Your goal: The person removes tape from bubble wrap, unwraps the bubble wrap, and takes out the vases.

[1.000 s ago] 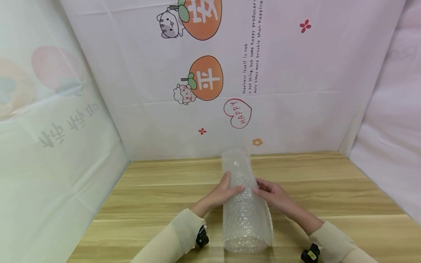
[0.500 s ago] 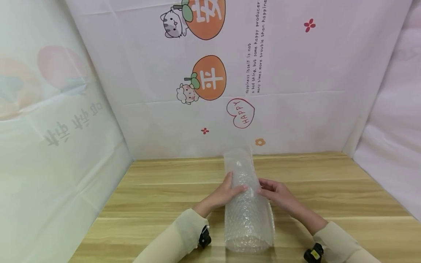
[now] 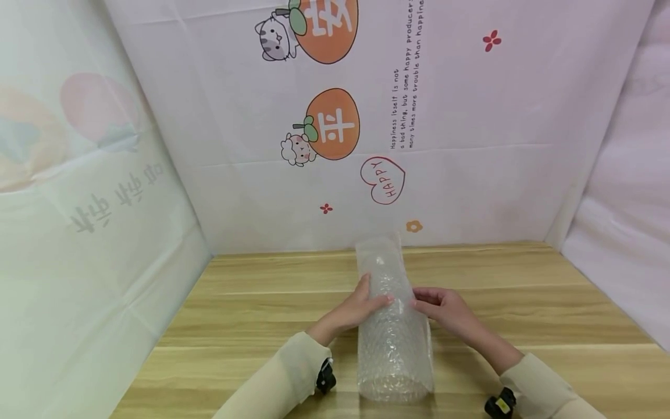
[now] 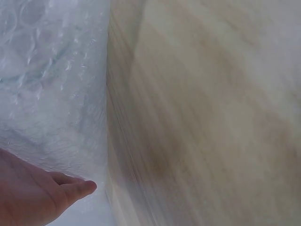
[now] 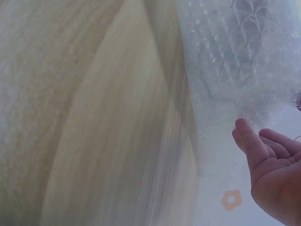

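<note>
A roll of clear bubble wrap (image 3: pixel 389 349) lies on the wooden table, its long side running away from me and its round open end toward me. My left hand (image 3: pixel 356 308) holds its left side, thumb across the top and the other fingers along the flank. In the left wrist view, that hand (image 4: pixel 42 193) is against the crinkled plastic. At the right side, my right hand (image 3: pixel 445 308) pinches the wrap's edge between thumb and fingers; some fingertips are hidden. The right wrist view has this hand (image 5: pixel 277 174) beside the bubbled sheet (image 5: pixel 235 66), palm partly showing.
The wooden table (image 3: pixel 262 297) ends at a white printed cloth (image 3: pixel 455 192) hanging behind it. More white cloth (image 3: pixel 94 279) hangs at the left and on the right side (image 3: pixel 623 244). A small black device sits on each wrist (image 3: pixel 325 377).
The wrap's loose right edge near the front end stood out from the roll earlier and now lies closer to it. Both hands stay at nearly the same places on the roll.
</note>
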`<control>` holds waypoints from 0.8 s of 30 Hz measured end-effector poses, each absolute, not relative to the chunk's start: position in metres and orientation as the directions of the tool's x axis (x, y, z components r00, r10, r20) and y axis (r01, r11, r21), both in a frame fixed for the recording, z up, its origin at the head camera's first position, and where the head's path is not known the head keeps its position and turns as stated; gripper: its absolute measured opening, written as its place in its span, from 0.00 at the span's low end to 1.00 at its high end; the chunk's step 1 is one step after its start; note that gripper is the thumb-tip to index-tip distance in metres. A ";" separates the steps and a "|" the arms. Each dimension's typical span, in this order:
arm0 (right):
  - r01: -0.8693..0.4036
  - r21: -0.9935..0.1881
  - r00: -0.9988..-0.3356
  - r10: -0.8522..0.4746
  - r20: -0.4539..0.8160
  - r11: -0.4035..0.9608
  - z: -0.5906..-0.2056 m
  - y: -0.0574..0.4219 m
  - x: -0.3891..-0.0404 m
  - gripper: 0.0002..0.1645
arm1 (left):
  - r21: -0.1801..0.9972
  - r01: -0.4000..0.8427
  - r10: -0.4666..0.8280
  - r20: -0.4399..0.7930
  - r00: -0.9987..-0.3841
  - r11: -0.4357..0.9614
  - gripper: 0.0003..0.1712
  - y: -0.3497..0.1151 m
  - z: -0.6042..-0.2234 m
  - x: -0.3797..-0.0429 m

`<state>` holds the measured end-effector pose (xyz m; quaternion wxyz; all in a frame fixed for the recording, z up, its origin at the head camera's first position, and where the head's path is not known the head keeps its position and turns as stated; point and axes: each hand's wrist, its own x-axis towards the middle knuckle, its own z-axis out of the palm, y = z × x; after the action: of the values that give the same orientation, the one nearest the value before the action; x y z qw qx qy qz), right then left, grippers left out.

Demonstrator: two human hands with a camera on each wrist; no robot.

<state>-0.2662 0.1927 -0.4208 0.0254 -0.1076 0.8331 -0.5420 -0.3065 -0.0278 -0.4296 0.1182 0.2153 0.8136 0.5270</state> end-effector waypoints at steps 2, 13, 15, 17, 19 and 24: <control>-0.157 -0.905 -0.975 -0.205 0.080 0.394 -0.421 0.193 -0.266 0.29 | 0.910 0.225 0.477 0.034 -0.878 0.349 0.54 -0.028 -0.431 -0.307; -0.237 -0.829 -0.970 -0.170 0.173 0.507 -0.424 0.191 -0.267 0.27 | 0.906 0.225 0.482 0.028 -0.876 0.358 0.55 -0.029 -0.432 -0.308; -0.262 -0.813 -0.965 -0.172 0.200 0.520 -0.425 0.191 -0.267 0.26 | 0.906 0.224 0.481 0.026 -0.876 0.358 0.55 -0.029 -0.432 -0.308; -0.292 -0.793 -0.956 -0.175 0.235 0.534 -0.426 0.191 -0.268 0.25 | 0.908 0.220 0.480 0.024 -0.877 0.357 0.55 -0.029 -0.432 -0.307; -0.331 -0.767 -0.944 -0.182 0.277 0.550 -0.427 0.191 -0.268 0.23 | 0.909 0.216 0.478 0.021 -0.878 0.356 0.55 -0.029 -0.432 -0.307; -0.430 -0.693 -0.898 -0.196 0.394 0.579 -0.430 0.190 -0.268 0.20 | 0.901 0.220 0.474 0.018 -0.880 0.373 0.55 -0.029 -0.433 -0.308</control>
<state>-0.2682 0.1904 -0.4297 -0.1385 -0.1782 0.8776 -0.4230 -0.3077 -0.0293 -0.4325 0.1228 0.2117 0.8195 0.5181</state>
